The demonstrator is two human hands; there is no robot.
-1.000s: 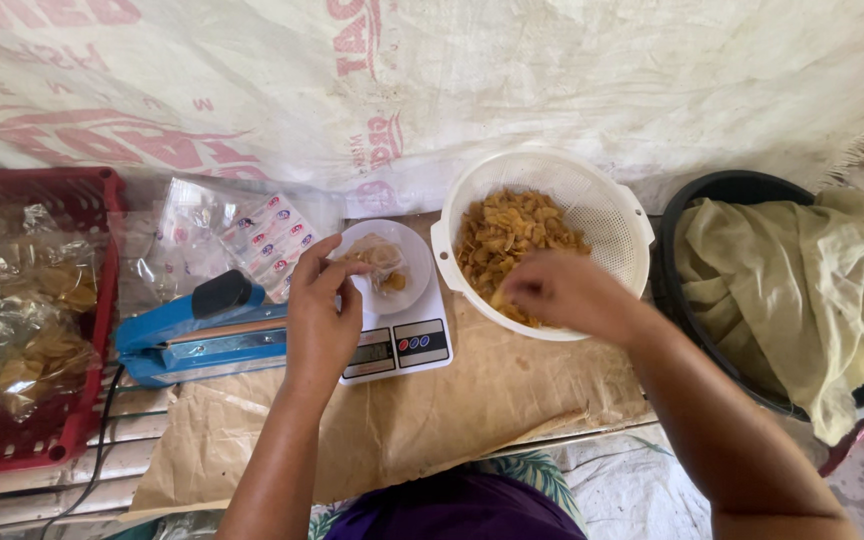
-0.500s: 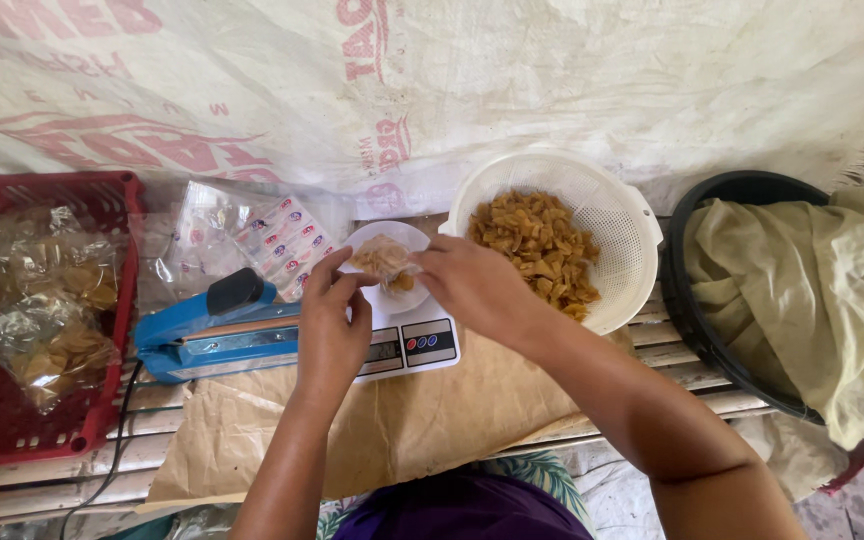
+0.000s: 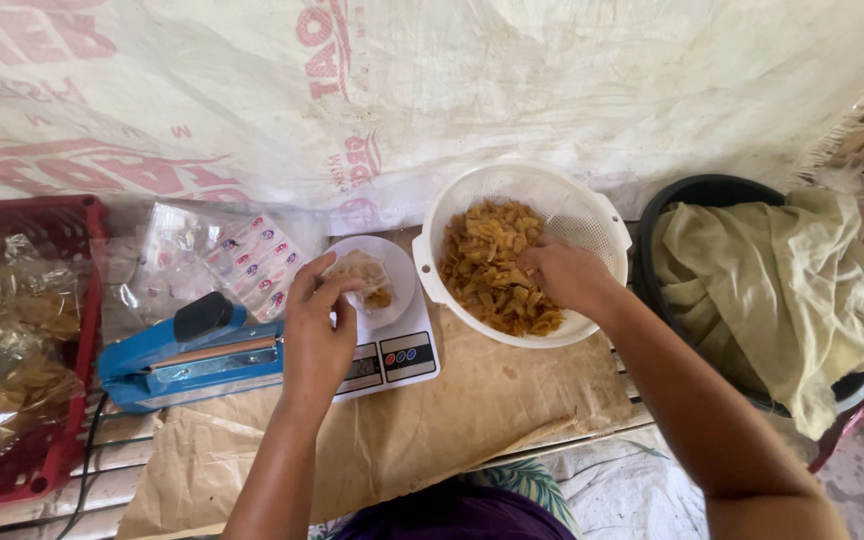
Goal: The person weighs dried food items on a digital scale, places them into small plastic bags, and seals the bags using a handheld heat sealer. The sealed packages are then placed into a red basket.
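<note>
We see a glossy clear plastic bag [image 3: 364, 275] on the smooth white plastic scale [image 3: 389, 340]. The colander [image 3: 592, 215] is matt white perforated plastic; the chips [image 3: 492, 265] in it look dry and rough. Creased brown paper [image 3: 452, 420] covers the wood slats [image 3: 12, 500]. The sealer [image 3: 187, 355] is shiny blue plastic, the crate [image 3: 22, 470] red plastic, the cloth [image 3: 782, 280] soft and matt.

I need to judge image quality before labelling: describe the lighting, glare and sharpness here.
Head view: soft, even daylight, with only faint shadows under the left hand and right hand; mild glare on the clear plastic bags in the red crate; chips in the white colander look sharp; frame edges bend slightly.
</note>
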